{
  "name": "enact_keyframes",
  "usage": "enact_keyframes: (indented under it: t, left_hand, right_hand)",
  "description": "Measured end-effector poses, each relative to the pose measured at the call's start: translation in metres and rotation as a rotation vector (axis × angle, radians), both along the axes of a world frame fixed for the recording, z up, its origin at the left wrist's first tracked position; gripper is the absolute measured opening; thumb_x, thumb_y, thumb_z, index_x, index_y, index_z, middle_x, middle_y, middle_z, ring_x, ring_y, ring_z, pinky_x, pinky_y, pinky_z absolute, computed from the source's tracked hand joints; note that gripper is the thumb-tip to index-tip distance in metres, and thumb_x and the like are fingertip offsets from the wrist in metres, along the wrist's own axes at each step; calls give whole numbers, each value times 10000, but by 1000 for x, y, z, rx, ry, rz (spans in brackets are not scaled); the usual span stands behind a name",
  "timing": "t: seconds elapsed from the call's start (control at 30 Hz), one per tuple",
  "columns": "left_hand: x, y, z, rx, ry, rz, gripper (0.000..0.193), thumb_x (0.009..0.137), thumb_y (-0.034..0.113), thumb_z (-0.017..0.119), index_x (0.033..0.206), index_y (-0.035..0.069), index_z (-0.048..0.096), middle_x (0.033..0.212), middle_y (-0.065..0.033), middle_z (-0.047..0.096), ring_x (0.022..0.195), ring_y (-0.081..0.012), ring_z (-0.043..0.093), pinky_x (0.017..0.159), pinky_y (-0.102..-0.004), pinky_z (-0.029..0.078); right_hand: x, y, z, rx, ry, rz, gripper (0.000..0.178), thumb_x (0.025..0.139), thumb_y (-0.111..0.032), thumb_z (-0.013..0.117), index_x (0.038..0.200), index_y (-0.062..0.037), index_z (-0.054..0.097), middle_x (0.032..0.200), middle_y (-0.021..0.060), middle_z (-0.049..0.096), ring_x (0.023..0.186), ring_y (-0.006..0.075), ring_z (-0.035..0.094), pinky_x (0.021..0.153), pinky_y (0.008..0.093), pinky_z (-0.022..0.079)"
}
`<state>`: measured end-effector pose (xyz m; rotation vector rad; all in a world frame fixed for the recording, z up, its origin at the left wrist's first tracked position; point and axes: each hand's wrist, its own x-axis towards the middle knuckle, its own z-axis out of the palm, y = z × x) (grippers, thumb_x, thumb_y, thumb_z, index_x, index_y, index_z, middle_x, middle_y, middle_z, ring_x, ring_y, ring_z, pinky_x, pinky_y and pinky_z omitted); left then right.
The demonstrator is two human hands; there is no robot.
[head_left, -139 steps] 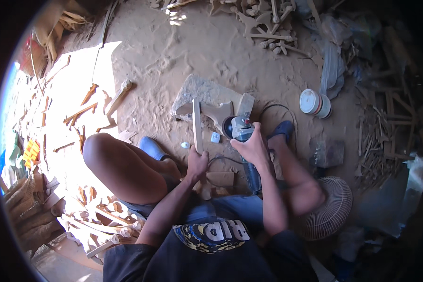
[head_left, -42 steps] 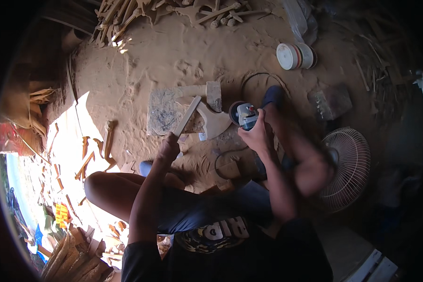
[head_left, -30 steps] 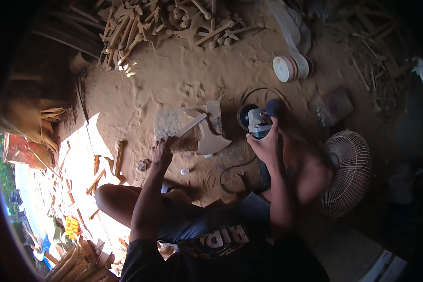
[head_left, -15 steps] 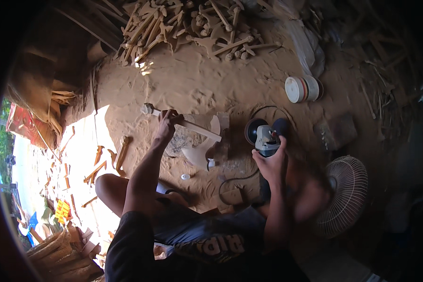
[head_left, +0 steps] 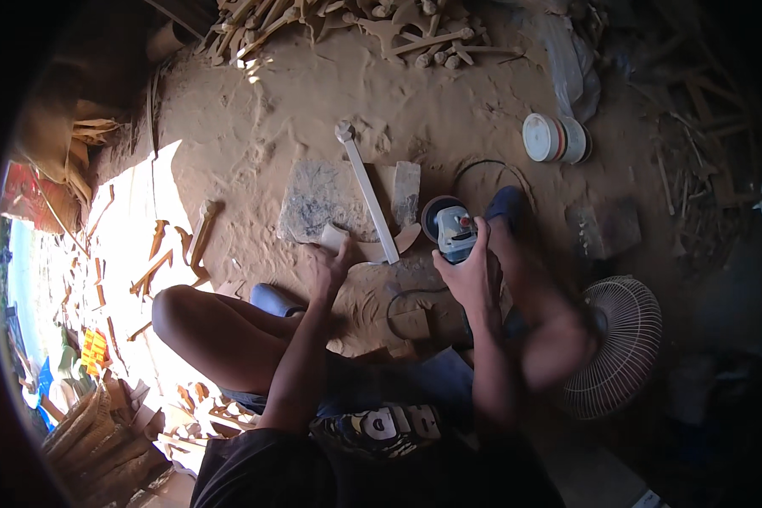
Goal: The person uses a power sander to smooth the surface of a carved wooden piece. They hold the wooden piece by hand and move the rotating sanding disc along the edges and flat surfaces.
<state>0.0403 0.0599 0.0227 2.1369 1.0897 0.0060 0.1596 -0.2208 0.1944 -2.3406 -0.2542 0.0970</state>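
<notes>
Wooden blade (head_left: 334,237) now in left hand (head_left: 330,267)

Hard daylight from the left bleaches that edge of the dirt floor (head_left: 288,118) nearly white, while its right edge sinks into murky shadow. We make out the angle grinder (head_left: 455,230) in dim, even light mid-floor. Fisheye bending and a black surround mark our view, with bluish glare at the left rim.

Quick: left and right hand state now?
Left hand: closed, holding the axe-shaped wooden piece near its broad end.
Right hand: closed, holding the angle grinder.
</notes>
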Motion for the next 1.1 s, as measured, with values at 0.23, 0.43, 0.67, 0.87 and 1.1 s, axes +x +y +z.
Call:
enact_keyframes:
  t: [0.23, 0.43, 0.67, 0.87, 1.1]
  left_hand:
    - [1, -22, -25, -401, -333, 113, 656, 929, 541, 811, 1100, -92, 785, 1005, -256, 811, 966, -335, 811, 841, -443, 612]
    - [10, -37, -1, -340, -253, 175, 666, 925, 550, 810, 1140, -79, 771, 981, -243, 813, 942, -351, 809, 834, -438, 610]
    - [6, -31, 9, -309, -292, 166, 650, 924, 540, 823, 1057, -93, 757, 888, -215, 798, 819, -300, 796, 727, -426, 597]
    - [13, -32, 30, -412, -320, 154, 588, 940, 476, 842, 1016, -97, 732, 843, -179, 781, 752, -229, 768, 671, -377, 583]
    - [14, -30, 52, -461, -331, 121, 478, 992, 359, 832, 1022, -105, 720, 849, -132, 779, 749, -168, 734, 637, -327, 568]
  right_hand:
    - [-10, 22, 12, -316, 297, 170, 983, 828, -194, 835, 1662, -126, 319, 1312, 324, 694, 1108, 554, 685, 935, 599, 564]
    - [-5, 9, -10, -325, 176, 158, 967, 836, -205, 826, 1671, -148, 341, 1241, 327, 720, 1083, 556, 691, 942, 605, 561]
    - [-10, 25, 1, -415, 219, 188, 983, 834, -203, 824, 1679, -155, 325, 1252, 339, 711, 1100, 557, 684, 946, 612, 557]
    - [-11, 15, -15, -355, 114, 204, 983, 840, -241, 820, 1686, -183, 322, 1125, 327, 742, 991, 543, 719, 874, 620, 567]
    - [3, 41, 7, -440, 229, 205, 976, 843, -225, 824, 1673, -126, 321, 1194, 346, 719, 1055, 544, 708, 907, 614, 564]
